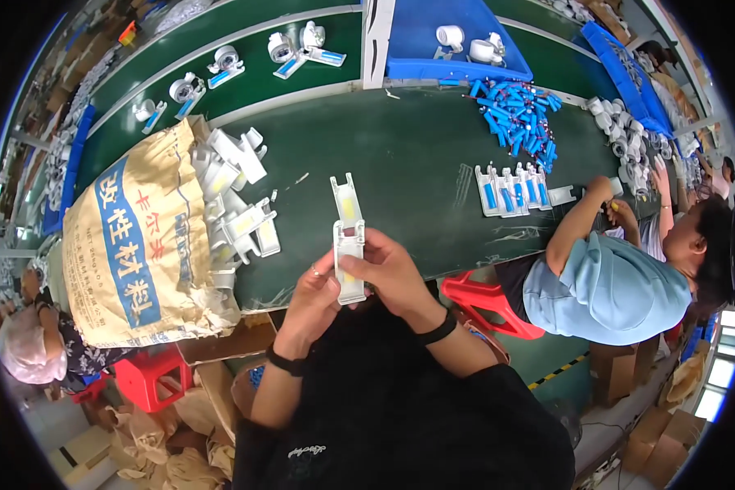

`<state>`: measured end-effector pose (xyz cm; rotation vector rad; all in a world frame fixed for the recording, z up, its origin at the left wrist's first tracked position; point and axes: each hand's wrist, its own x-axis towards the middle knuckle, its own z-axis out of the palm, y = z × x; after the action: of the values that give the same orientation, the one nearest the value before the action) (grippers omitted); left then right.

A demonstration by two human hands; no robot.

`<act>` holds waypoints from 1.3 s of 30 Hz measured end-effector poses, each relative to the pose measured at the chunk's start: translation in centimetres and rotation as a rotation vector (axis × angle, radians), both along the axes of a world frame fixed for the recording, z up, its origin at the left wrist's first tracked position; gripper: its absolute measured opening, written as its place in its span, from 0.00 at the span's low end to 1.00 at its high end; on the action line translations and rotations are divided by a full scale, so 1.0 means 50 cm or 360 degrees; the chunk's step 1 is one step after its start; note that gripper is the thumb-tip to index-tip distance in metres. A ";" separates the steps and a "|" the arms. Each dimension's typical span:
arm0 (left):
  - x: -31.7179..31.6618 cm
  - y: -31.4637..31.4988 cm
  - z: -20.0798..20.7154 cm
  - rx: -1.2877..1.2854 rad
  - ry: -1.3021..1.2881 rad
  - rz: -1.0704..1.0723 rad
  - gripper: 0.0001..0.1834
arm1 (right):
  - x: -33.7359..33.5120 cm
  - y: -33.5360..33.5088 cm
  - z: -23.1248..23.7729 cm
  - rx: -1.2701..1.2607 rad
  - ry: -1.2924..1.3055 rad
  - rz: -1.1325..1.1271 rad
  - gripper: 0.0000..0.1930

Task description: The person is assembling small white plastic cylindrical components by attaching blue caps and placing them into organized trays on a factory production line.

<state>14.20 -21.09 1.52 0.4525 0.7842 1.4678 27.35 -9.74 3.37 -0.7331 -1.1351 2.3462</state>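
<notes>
Above the near edge of the green table, a narrow white plastic housing (pixel 349 242) with a pale yellow strip is held upright between my two hands. The fingers of my left hand (pixel 309 304) are closed on its left side and lower end. From the right, my right hand (pixel 394 276) grips it, with the thumb pressed on its front face. Just beyond it lies a second white housing (pixel 347 198) of the same kind, its lower end hidden behind the held one. Some of my fingers are hidden behind the held piece.
A big paper sack (pixel 131 245) with several white housings (pixel 241 224) spilling out stands left. To the right sit a row of housings with blue cells (pixel 510 194) and a blue cell pile (pixel 518 118). A co-worker (pixel 608 286) sits beside a red stool (pixel 490 304).
</notes>
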 end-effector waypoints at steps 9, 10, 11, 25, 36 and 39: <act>0.020 0.024 -0.003 -0.0052 -0.0446 -0.0214 0.38 | 0.056 0.044 0.009 -0.0282 -0.0014 0.0494 0.23; 0.011 0.019 -0.005 -0.0018 -0.0323 -0.0311 0.36 | 0.057 0.049 0.006 -0.0289 -0.0013 0.0492 0.23; 0.003 0.014 -0.007 0.0017 -0.0199 -0.0407 0.34 | 0.058 0.053 0.003 -0.0365 0.0049 0.0567 0.24; -0.016 -0.005 0.003 0.0008 -0.0138 -0.0393 0.33 | 0.042 0.033 -0.008 -0.0507 0.0261 0.0625 0.37; -0.001 0.001 -0.003 -0.0093 -0.0510 0.0154 0.32 | 0.048 -0.006 0.050 0.2293 -0.0270 -0.0121 0.15; 0.000 0.002 0.003 -0.0129 -0.0492 0.0131 0.31 | 0.047 -0.007 0.050 0.2335 -0.0369 -0.0120 0.15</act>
<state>14.21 -20.98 1.68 0.1274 0.6175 1.5308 29.68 -10.08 5.87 -0.4050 -2.3122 0.8254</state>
